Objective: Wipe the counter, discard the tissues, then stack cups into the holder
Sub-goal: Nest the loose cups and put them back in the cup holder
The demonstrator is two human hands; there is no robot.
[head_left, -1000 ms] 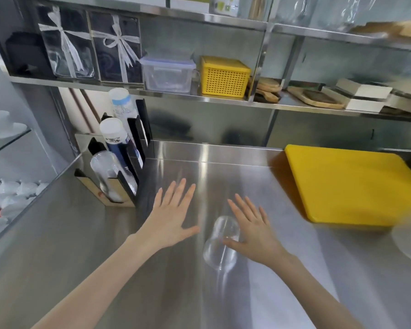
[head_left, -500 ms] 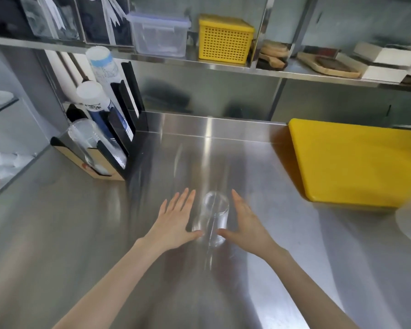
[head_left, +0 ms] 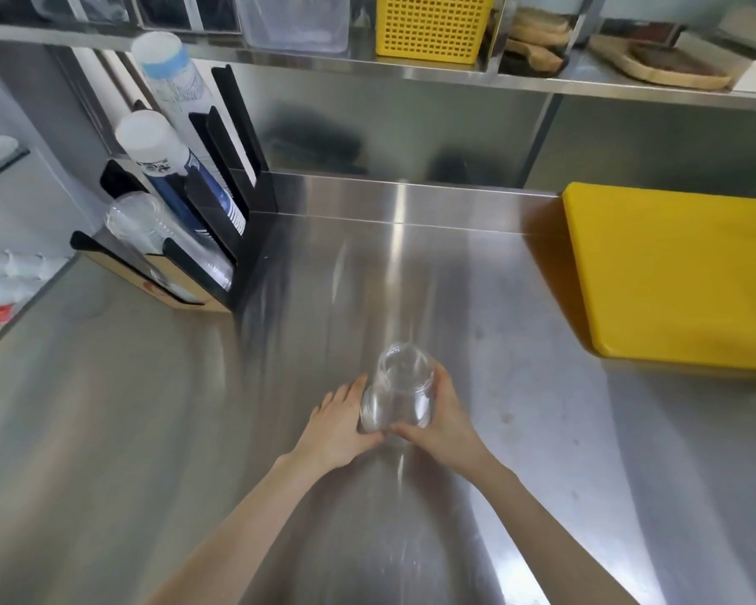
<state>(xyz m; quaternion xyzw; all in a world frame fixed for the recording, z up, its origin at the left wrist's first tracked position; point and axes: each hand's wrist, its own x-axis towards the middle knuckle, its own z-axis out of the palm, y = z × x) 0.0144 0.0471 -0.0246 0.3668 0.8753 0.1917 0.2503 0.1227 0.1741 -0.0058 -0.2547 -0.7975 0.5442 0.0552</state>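
A stack of clear plastic cups [head_left: 400, 393] stands upside down on the steel counter [head_left: 149, 408], near the middle. My left hand [head_left: 339, 423] presses against its left side and my right hand [head_left: 444, 419] wraps its right side, so both hands clasp it. The black cup holder [head_left: 219, 203] stands at the back left of the counter. It carries a slanted stack of clear cups [head_left: 149, 238], a blue-and-white paper cup stack [head_left: 171, 168] and a taller white stack [head_left: 171, 80].
A thick yellow cutting board [head_left: 673, 277] lies at the right. A steel shelf [head_left: 411, 72] above the backsplash holds a yellow basket [head_left: 431, 26], a clear tub and wooden boards. White crockery sits beyond the counter's left edge.
Both hands have come together from spread open onto the clear cups, which now stand upright between them. The camera has tilted down and moved closer.
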